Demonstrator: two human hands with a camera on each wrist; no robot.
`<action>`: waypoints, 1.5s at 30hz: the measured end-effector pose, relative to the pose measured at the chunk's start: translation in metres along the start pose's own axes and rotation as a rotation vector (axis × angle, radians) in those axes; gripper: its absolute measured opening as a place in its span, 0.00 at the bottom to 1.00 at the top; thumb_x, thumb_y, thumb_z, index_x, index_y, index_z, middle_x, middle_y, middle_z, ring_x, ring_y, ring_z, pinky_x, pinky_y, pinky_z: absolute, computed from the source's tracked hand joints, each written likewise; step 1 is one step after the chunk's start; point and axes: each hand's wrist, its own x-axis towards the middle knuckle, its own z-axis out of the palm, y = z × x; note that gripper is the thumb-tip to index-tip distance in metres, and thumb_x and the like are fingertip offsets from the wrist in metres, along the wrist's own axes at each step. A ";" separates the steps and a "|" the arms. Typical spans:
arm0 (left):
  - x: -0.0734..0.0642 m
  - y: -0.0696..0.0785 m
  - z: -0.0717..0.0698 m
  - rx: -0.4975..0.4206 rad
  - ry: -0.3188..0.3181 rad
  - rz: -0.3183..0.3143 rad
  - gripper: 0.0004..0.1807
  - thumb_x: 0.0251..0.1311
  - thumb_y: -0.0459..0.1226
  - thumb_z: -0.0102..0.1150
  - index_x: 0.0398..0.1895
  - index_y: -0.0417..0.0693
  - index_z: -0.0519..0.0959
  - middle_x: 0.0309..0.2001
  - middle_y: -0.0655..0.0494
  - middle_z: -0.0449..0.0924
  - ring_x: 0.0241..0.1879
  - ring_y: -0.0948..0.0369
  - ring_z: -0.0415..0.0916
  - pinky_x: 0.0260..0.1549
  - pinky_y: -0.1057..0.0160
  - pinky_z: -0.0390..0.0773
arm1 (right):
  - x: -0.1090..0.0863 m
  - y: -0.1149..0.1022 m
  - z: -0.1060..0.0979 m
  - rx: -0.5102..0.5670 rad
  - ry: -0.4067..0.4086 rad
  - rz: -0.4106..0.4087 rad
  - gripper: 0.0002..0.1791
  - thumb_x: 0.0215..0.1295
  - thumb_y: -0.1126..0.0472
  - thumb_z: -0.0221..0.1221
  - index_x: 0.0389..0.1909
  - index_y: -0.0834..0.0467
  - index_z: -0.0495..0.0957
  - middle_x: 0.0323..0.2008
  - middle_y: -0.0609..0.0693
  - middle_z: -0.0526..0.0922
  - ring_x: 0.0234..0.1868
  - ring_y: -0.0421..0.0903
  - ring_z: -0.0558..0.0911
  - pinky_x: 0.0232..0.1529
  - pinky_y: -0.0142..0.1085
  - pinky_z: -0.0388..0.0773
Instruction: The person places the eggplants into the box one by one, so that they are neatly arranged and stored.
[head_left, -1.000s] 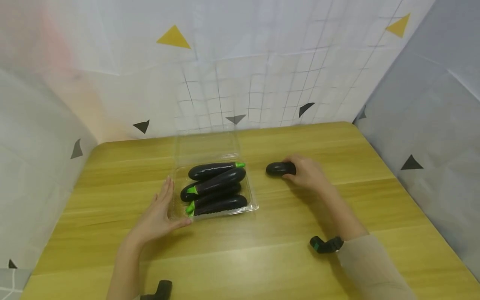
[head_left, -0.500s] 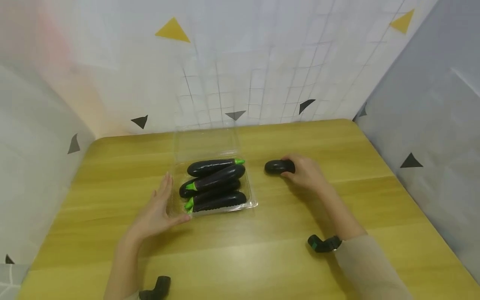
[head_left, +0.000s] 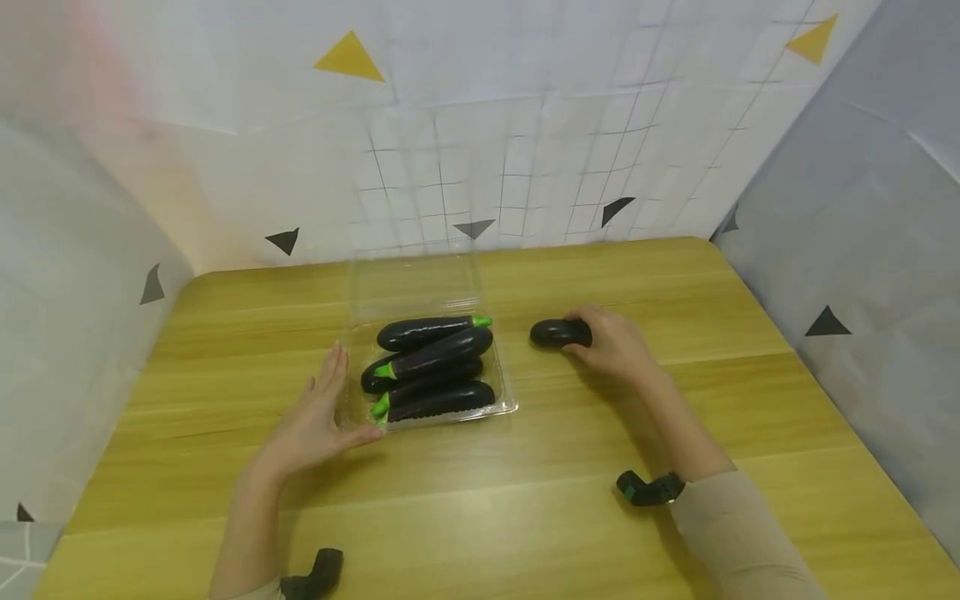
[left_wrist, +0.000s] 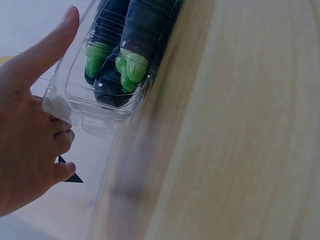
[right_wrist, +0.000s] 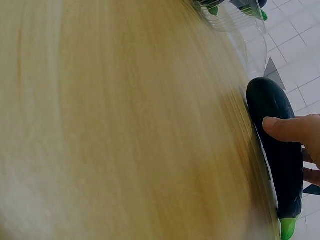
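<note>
A clear plastic clamshell container stands on the table with its lid raised at the back. Several dark eggplants with green stems lie inside it. My left hand spreads around its near left corner, thumb at the front rim and straight fingers along the left side. In the left wrist view the thumb lies beside the container wall. To the right, my right hand grips a single eggplant between thumb and fingers. This eggplant lies on the table, its green stem showing in the right wrist view.
The wooden table ends at a white wall behind the container. Grey-white sheeting rises along the right edge. Each wrist wears a black camera mount.
The head view has shifted slightly. Both hands keep their places, the left at the container and the right on the single eggplant.
</note>
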 end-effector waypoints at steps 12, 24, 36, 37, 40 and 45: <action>0.000 0.000 0.000 0.001 -0.004 -0.014 0.67 0.48 0.60 0.68 0.76 0.49 0.30 0.75 0.57 0.18 0.71 0.34 0.30 0.65 0.34 0.39 | 0.002 -0.007 -0.004 0.013 0.047 -0.012 0.25 0.51 0.58 0.73 0.50 0.59 0.79 0.46 0.57 0.82 0.46 0.58 0.81 0.47 0.52 0.77; 0.001 -0.001 0.000 -0.017 -0.002 0.003 0.67 0.48 0.59 0.69 0.76 0.47 0.30 0.76 0.52 0.20 0.73 0.40 0.28 0.68 0.38 0.35 | 0.005 -0.030 -0.021 0.059 0.167 -0.090 0.25 0.49 0.57 0.74 0.50 0.57 0.80 0.44 0.54 0.83 0.42 0.55 0.82 0.40 0.48 0.79; 0.001 0.000 0.000 -0.024 -0.002 -0.001 0.67 0.48 0.58 0.69 0.76 0.48 0.30 0.76 0.53 0.19 0.72 0.39 0.28 0.68 0.38 0.34 | 0.009 -0.086 -0.035 0.067 0.255 -0.288 0.26 0.46 0.53 0.75 0.48 0.53 0.80 0.43 0.50 0.84 0.43 0.49 0.83 0.39 0.43 0.81; 0.001 0.000 0.000 -0.024 -0.002 -0.002 0.67 0.48 0.58 0.69 0.76 0.48 0.30 0.76 0.53 0.19 0.72 0.39 0.28 0.68 0.38 0.34 | 0.010 -0.090 -0.034 0.072 0.260 -0.313 0.27 0.45 0.54 0.75 0.48 0.54 0.80 0.43 0.50 0.84 0.43 0.49 0.82 0.39 0.43 0.81; 0.001 0.000 0.000 -0.022 0.001 -0.003 0.67 0.48 0.59 0.69 0.76 0.48 0.30 0.76 0.53 0.20 0.72 0.38 0.29 0.68 0.38 0.35 | 0.012 -0.102 -0.029 0.093 0.274 -0.392 0.27 0.45 0.54 0.76 0.48 0.54 0.80 0.42 0.50 0.84 0.42 0.48 0.82 0.40 0.41 0.81; 0.001 0.000 0.001 -0.017 0.007 0.005 0.67 0.48 0.59 0.69 0.76 0.47 0.31 0.76 0.52 0.20 0.73 0.41 0.29 0.68 0.39 0.34 | 0.012 -0.124 -0.019 0.126 0.279 -0.498 0.28 0.44 0.55 0.76 0.49 0.55 0.80 0.43 0.50 0.83 0.42 0.47 0.83 0.38 0.40 0.82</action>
